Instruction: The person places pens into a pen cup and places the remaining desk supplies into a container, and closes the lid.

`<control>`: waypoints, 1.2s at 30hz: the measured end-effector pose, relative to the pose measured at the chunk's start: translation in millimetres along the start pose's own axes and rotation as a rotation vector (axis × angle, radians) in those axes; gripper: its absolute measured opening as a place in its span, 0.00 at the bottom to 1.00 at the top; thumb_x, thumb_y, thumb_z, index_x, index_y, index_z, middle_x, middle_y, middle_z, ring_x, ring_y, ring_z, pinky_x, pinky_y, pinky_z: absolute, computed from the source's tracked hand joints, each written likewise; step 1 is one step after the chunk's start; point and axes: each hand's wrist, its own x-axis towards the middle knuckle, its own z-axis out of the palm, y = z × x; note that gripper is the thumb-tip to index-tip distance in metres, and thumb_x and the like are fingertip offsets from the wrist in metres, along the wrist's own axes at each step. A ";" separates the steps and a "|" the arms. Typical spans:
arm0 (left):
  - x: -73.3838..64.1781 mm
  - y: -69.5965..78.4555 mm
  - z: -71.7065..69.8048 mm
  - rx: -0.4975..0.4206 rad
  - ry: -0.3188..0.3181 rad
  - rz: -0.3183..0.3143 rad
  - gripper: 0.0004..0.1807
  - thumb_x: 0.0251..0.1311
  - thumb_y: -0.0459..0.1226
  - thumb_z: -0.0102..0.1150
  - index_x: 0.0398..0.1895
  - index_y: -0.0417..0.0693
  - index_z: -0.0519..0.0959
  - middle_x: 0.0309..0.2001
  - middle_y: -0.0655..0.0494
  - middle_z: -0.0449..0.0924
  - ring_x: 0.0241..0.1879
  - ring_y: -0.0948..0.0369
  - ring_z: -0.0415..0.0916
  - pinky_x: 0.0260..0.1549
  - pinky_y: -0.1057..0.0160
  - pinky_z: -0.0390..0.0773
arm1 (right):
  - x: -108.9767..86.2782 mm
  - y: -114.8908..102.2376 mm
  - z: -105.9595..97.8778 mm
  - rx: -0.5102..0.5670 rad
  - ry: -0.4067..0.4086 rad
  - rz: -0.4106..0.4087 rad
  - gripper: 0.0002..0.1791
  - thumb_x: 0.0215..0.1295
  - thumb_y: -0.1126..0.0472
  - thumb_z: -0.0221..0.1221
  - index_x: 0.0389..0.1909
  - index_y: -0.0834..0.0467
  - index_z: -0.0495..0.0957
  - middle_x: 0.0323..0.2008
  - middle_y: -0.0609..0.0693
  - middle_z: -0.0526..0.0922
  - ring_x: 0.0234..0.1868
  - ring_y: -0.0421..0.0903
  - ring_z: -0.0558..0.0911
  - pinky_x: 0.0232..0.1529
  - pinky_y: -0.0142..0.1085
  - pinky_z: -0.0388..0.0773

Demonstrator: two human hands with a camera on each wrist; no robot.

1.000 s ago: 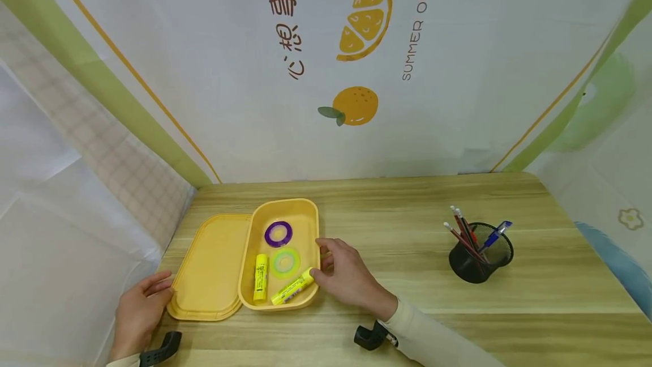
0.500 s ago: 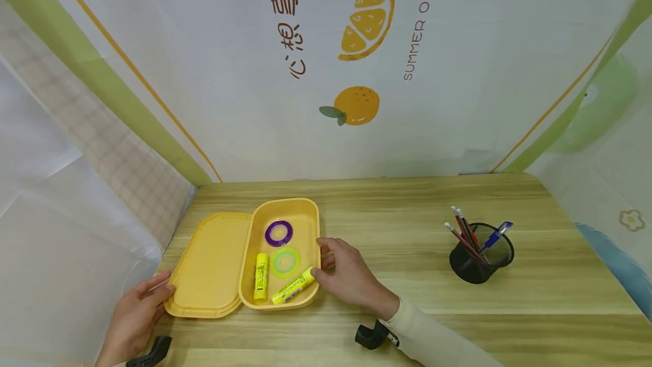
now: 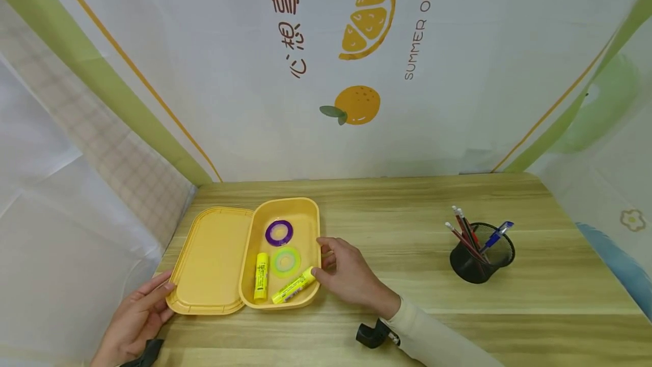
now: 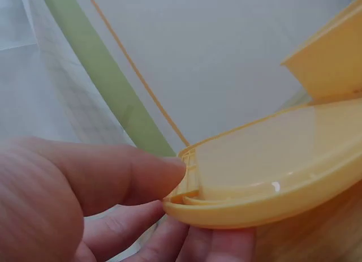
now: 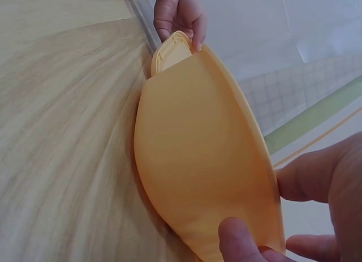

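Note:
My left hand (image 3: 134, 317) pinches the outer edge of a yellow lid (image 3: 211, 259). In the left wrist view the thumb lies on top of the lid's rim and the fingers pass beneath it. The lid slants, its outer edge lifted, with its other side against an open yellow box (image 3: 312, 214). On the box's right wall rests my right hand (image 3: 348, 273), thumb at the rim and fingers along the wall. Inside lie a purple tape roll (image 3: 268, 241), a light green tape roll (image 3: 275, 262), an upright-lying yellow glue stick (image 3: 261, 276) and a slanted glue stick (image 3: 294, 286).
A black mesh pen holder (image 3: 466, 268) with several pencils and a blue pen (image 3: 496, 235) stands on the right of the wooden table (image 3: 387, 203). A printed white cloth (image 3: 244, 129) hangs behind the table, and cloth also hangs at both sides.
The left hand has curled its fingers under the lid's outer edge and raised it a little. The right hand and the box have stayed in place.

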 end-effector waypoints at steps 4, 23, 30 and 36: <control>-0.9 0.4 0.7 -0.107 -0.096 0.021 0.29 0.83 0.25 0.33 0.59 0.55 0.87 0.54 0.54 0.89 0.52 0.60 0.87 0.50 0.61 0.88 | 0.2 0.6 -0.6 0.005 -0.001 -0.011 0.36 0.68 0.58 0.69 0.73 0.64 0.70 0.57 0.58 0.80 0.48 0.43 0.85 0.44 0.29 0.84; -0.5 7.7 46.0 -0.079 -0.099 0.250 0.27 0.79 0.20 0.37 0.66 0.46 0.81 0.57 0.50 0.87 0.54 0.58 0.87 0.50 0.62 0.87 | 1.4 -0.7 -1.2 0.036 0.048 -0.014 0.34 0.63 0.62 0.73 0.69 0.68 0.75 0.55 0.58 0.82 0.42 0.41 0.84 0.37 0.27 0.83; -2.2 15.4 68.5 0.014 -0.033 0.282 0.27 0.75 0.17 0.42 0.65 0.47 0.82 0.55 0.51 0.88 0.52 0.58 0.88 0.47 0.62 0.88 | 1.3 -1.1 -4.1 0.059 0.039 -0.003 0.34 0.62 0.62 0.73 0.68 0.68 0.76 0.54 0.56 0.82 0.43 0.42 0.84 0.38 0.27 0.83; -3.8 21.2 82.7 0.097 0.012 0.291 0.28 0.73 0.17 0.47 0.65 0.49 0.82 0.54 0.53 0.89 0.53 0.59 0.88 0.48 0.64 0.87 | 1.0 -0.6 -6.7 0.057 0.036 -0.013 0.34 0.62 0.61 0.72 0.68 0.68 0.76 0.55 0.57 0.82 0.46 0.46 0.86 0.39 0.27 0.83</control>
